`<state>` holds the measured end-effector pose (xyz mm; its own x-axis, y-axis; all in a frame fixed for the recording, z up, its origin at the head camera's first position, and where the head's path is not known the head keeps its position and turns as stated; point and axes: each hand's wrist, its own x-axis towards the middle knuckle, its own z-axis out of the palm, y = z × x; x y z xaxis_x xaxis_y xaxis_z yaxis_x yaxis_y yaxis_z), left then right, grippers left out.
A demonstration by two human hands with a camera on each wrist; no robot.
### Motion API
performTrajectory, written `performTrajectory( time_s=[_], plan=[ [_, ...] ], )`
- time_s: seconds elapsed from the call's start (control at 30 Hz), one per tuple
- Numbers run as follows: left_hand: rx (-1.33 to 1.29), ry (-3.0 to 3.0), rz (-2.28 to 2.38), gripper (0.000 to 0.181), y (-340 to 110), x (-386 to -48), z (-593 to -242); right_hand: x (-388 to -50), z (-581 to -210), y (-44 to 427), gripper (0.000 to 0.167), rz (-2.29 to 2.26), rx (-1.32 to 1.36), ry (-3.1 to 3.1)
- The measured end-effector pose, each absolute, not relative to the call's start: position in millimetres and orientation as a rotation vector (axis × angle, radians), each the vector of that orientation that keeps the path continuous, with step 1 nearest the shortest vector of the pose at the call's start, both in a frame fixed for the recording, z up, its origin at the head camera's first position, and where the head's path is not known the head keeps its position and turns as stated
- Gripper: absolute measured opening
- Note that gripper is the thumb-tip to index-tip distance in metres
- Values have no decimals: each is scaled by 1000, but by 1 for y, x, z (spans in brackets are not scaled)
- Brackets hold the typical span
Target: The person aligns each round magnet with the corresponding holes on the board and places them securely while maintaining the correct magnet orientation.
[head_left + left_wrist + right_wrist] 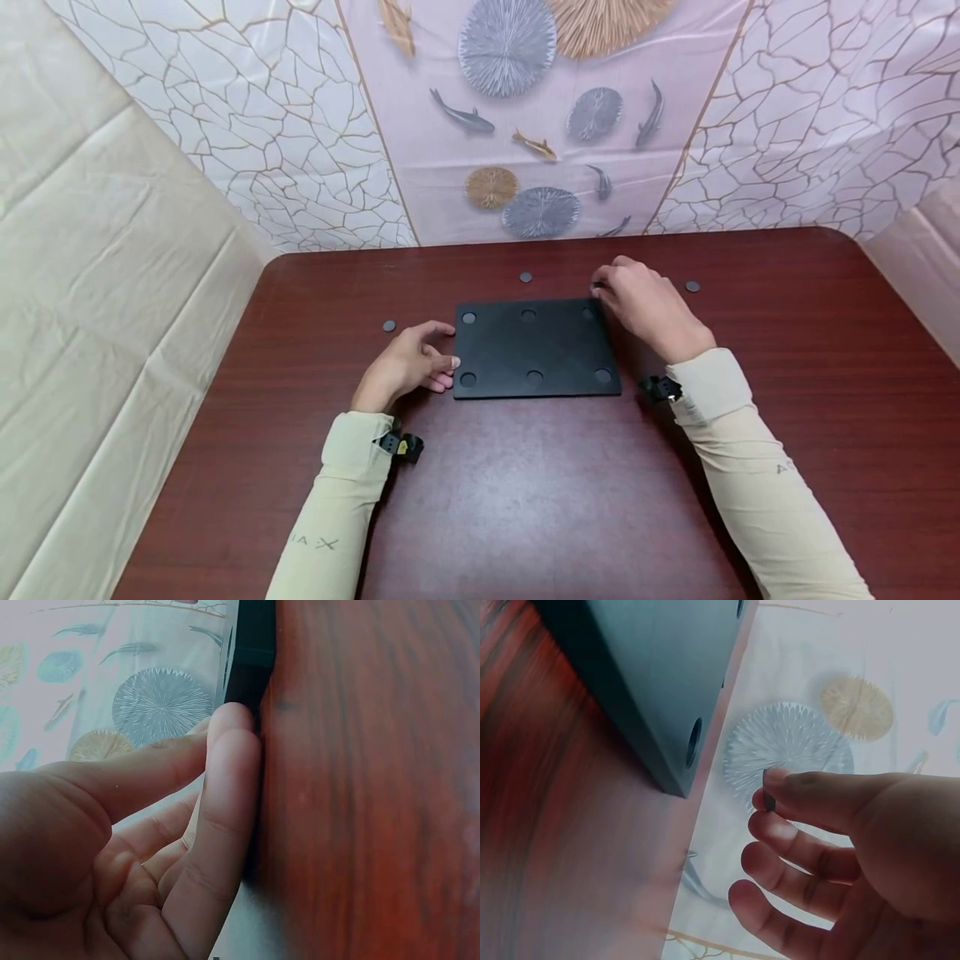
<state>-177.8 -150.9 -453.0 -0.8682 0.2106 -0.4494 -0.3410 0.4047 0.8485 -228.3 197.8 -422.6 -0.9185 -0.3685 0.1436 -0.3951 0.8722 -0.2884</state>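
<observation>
A black rectangular board [534, 346] with several round recesses lies on the table; its far-left recess shows a lighter grey face. At the board's left edge my left hand [408, 360] touches it with thumb and fingers, and the left wrist view shows fingertips [231, 746] against the board's edge [251, 667]. My right hand [645, 304] is above the far-right corner, pinching a small dark disc [769, 790] between thumb and index finger. In the right wrist view the disc is held edge-on, apart from the board [660, 690] and its corner recess [694, 742].
Three loose grey discs lie on the table: one left of the board [389, 326], one beyond its far edge [526, 277], and one right of my right hand [692, 287]. The reddish-brown table [495, 500] ends at a patterned cloth backdrop [540, 150].
</observation>
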Motion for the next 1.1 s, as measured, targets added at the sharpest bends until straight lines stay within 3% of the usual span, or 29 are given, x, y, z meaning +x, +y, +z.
performTrajectory(
  time_s=[1.1],
  plan=[
    [-108,2161,1481,56,-151,-179,-455,-223,-435,165,19,600,743,-2868]
  ],
)
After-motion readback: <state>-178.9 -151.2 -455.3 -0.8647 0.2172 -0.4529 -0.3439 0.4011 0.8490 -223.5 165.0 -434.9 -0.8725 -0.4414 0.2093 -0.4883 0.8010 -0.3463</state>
